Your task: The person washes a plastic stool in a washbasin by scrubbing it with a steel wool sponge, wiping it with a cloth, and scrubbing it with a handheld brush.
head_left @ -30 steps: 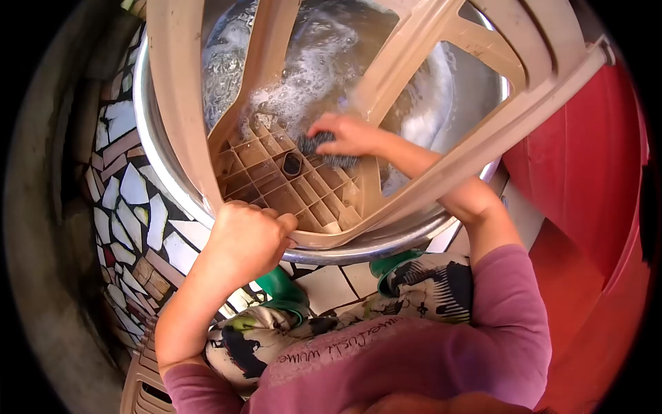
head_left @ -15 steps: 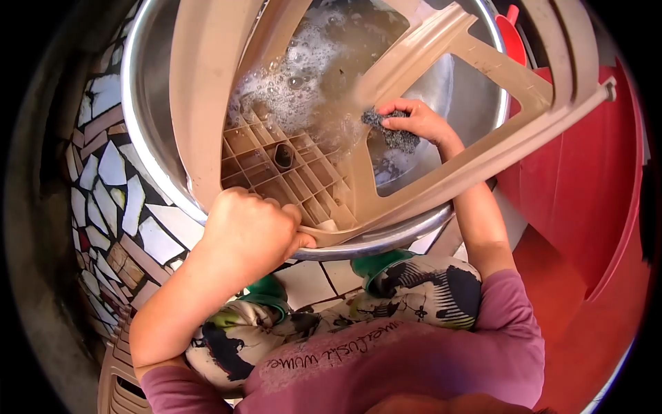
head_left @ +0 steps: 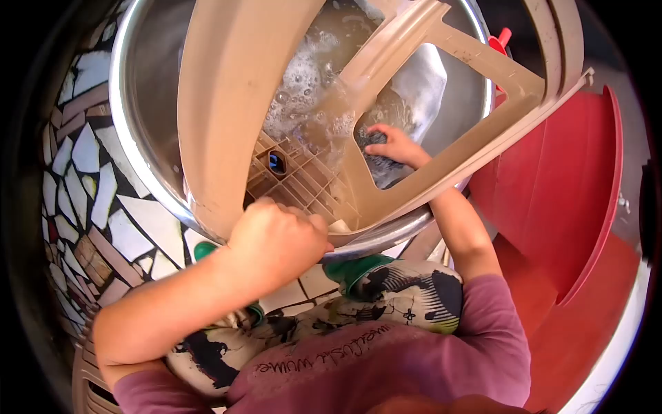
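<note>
**Both hands working at a tan frame in the basin**

From my head view, I am seeing the left hand (head_left: 279,238) closing over the near edge of the tan plastic frame (head_left: 234,103), which is leaning in the metal basin (head_left: 123,117). Farther in, the right hand (head_left: 396,146) is half curling, holding a dark scouring pad (head_left: 383,164) at the frame's opening. Beyond, foamy water (head_left: 302,79) is lying in the basin.

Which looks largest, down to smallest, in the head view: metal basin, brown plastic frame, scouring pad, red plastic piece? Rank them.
1. Metal basin and brown plastic frame: too alike to rank, both cut off at the top
2. Red plastic piece
3. Scouring pad
</note>
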Tool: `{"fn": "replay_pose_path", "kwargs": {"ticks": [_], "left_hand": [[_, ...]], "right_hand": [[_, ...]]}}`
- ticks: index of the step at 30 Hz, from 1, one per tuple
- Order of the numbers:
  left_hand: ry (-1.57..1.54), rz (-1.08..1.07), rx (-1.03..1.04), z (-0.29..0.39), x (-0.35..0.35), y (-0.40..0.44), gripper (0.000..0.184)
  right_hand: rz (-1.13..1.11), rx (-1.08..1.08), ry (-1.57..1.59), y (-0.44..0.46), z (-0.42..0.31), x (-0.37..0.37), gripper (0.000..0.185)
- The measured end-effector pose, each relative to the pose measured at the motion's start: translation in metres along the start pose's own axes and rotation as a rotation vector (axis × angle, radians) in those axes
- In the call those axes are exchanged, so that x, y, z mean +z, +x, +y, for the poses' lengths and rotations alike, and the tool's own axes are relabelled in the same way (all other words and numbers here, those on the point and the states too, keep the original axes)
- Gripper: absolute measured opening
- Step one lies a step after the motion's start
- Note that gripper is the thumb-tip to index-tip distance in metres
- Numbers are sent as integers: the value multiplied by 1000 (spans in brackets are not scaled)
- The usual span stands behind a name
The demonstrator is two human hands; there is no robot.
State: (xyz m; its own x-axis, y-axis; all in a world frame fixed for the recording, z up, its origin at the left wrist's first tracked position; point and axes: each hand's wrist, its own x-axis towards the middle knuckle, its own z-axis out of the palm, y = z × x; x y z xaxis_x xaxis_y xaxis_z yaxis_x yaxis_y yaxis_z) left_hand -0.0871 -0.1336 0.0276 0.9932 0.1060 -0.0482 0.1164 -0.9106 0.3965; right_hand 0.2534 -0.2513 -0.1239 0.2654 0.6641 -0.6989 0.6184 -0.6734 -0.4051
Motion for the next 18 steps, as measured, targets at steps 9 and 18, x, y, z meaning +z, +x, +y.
{"fn": "replay_pose_path", "kwargs": {"ticks": [9, 18], "left_hand": [[-36, -66, 271, -52, -45, 35, 44], [273, -210, 409, -56, -63, 33, 53]], "right_hand": [[-532, -506, 185, -21, -90, -58, 35], [-153, -524, 4, -31, -38, 14, 34]]}}
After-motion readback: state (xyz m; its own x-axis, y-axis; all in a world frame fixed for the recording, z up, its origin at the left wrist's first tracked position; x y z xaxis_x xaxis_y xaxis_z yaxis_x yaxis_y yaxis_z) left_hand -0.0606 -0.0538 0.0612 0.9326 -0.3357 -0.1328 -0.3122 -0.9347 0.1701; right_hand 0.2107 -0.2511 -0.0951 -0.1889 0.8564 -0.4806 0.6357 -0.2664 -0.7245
